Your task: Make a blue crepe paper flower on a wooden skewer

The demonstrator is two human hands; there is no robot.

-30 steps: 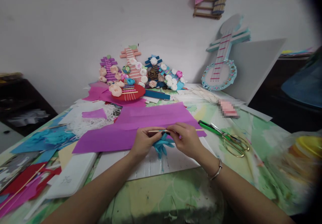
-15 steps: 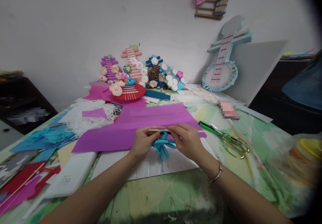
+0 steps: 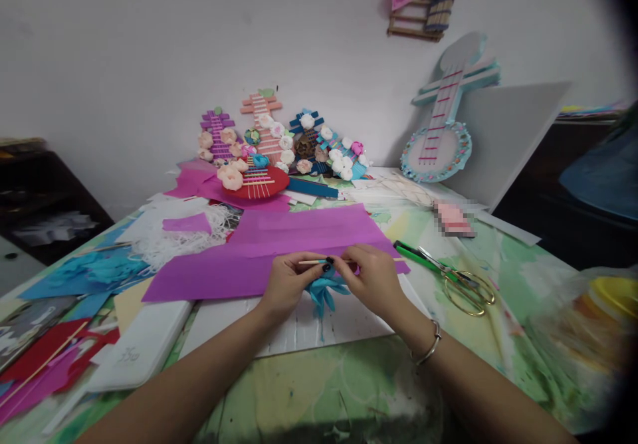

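Note:
My left hand [image 3: 284,284] and my right hand [image 3: 373,281] meet in the middle, their fingers closed on a thin wooden stick [image 3: 310,262] held level. One end of the stick [image 3: 400,259] pokes out past my right hand. Blue crepe paper wraps the stick between my fingertips. From there a blue paper flower [image 3: 323,296] hangs with its petals pointing down. Both thumbs touch close to its top, and fingers hide part of the wrap. Below lies a white board [image 3: 289,334] with shiny lines on it; a purple paper sheet [image 3: 199,274] spreads behind.
Gold-handled scissors [image 3: 468,291] and a green cutter [image 3: 411,251] lie right. A white power bank [image 3: 137,351], shredded white paper [image 3: 174,234] and blue crepe scraps [image 3: 107,271] sit left. Decorated lute-shaped crafts [image 3: 256,181] stand at the wall. A yellow-lidded tub [image 3: 615,298] is far right.
My fingertips have drawn closer together over the blue wrap. The stick's left part shows less, and the flower has shifted and turned slightly.

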